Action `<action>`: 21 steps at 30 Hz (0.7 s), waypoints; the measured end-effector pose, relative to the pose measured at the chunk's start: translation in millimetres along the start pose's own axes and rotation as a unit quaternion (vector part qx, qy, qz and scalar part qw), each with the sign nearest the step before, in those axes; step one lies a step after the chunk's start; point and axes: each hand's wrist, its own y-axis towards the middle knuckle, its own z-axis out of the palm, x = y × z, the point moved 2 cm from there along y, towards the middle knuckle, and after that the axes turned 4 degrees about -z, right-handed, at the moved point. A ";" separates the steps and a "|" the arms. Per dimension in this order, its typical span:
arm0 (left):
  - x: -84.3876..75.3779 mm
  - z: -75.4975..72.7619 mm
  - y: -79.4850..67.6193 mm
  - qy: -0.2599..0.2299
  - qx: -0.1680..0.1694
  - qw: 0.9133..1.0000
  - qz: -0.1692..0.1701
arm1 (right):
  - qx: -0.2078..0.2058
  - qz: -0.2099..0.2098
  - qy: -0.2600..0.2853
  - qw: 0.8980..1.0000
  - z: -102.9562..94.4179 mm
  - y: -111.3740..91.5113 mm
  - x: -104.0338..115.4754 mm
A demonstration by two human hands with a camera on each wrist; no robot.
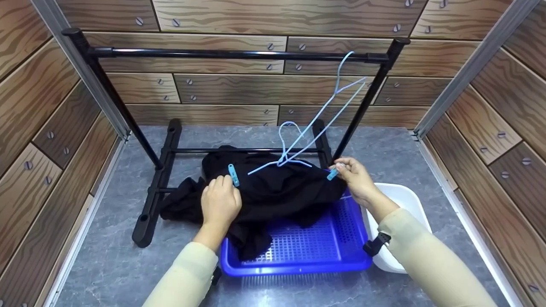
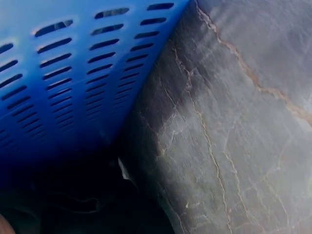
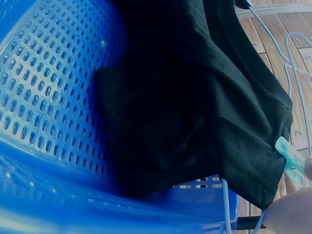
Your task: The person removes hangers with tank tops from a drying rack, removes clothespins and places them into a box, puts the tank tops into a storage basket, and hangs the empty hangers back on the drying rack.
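A black garment (image 1: 273, 187) is draped over a blue perforated basket (image 1: 296, 269). My left hand (image 1: 222, 198) grips its upper left edge, fingers curled over the cloth. Just past those fingers a light blue clothespin (image 1: 233, 175) sticks up. On the other side, my right hand (image 1: 356, 179) pinches a second light blue clothespin (image 1: 333, 173) at the garment's upper right corner. In the right wrist view this clothespin (image 3: 291, 161) meets the cloth edge, with fingertips at its handle end. A light blue hanger (image 1: 283, 161) stands at the garment's top edge, hook upward; its lower part is hidden.
A black clothes rack (image 1: 239, 54) stands behind the basket. Another light blue hanger (image 1: 326, 104) hangs from the right of its bar and slants down to the garment. A white basin (image 1: 401, 196) sits right of the basket, partly under my right arm.
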 end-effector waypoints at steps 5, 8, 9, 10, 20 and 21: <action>0.2 0.7 0.0 -0.018 -0.005 1.000 0.008 | -0.030 0.008 0.025 0.999 2.1 0.5 -1.3; 0.5 2.1 -0.7 -0.026 -0.012 1.000 0.013 | -0.047 0.028 0.069 0.996 0.2 0.6 -0.3; 0.4 2.2 -0.9 -0.027 -0.011 0.999 0.014 | -0.051 0.032 0.083 0.995 -1.0 0.5 -0.2; 0.3 2.3 -1.0 -0.028 -0.009 0.999 0.014 | -0.054 0.037 0.094 0.993 -2.2 0.2 -0.1; -0.2 3.6 -1.0 -0.032 -0.013 0.999 0.014 | -0.018 0.019 0.098 0.995 -4.0 -1.6 3.1; -0.3 4.0 -1.2 -0.032 -0.016 0.999 0.015 | -0.016 0.015 0.095 0.995 -3.5 -1.6 4.3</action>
